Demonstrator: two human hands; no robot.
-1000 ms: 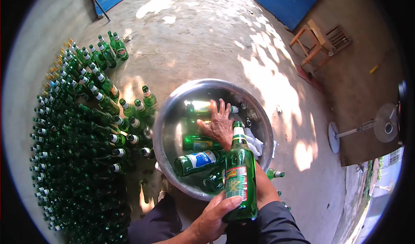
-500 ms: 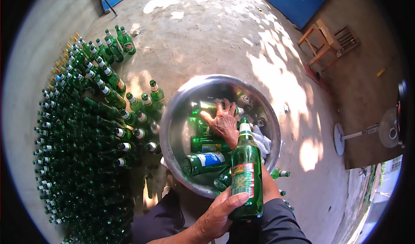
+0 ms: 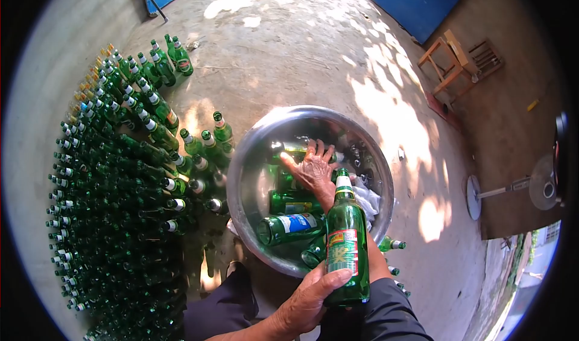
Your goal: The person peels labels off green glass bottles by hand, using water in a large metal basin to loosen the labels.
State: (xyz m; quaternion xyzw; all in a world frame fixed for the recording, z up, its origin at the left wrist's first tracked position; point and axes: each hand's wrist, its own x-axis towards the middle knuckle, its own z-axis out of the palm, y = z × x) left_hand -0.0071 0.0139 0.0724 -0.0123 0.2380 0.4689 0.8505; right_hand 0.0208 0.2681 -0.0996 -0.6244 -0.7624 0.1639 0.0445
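My left hand grips a green glass beer bottle around its lower body. The bottle stands neck up over my right forearm, its red-and-green label facing me. My right hand reaches into a large metal basin with its fingers spread over the bottles lying in the water. Just beyond its fingertips lies a green bottle. Nearer to me in the basin is a bottle with a blue-and-white label. A white cloth lies at the basin's right side, partly behind the held bottle.
Many upright green bottles crowd the floor left of the basin. A few bottle necks show at its lower right. Farther right are a standing fan and a wooden stool. Blue door panels stand at the back.
The view has shifted slightly, moving the scene a little right and down. My left hand still holds the bottle, and my right hand stays spread in the basin.
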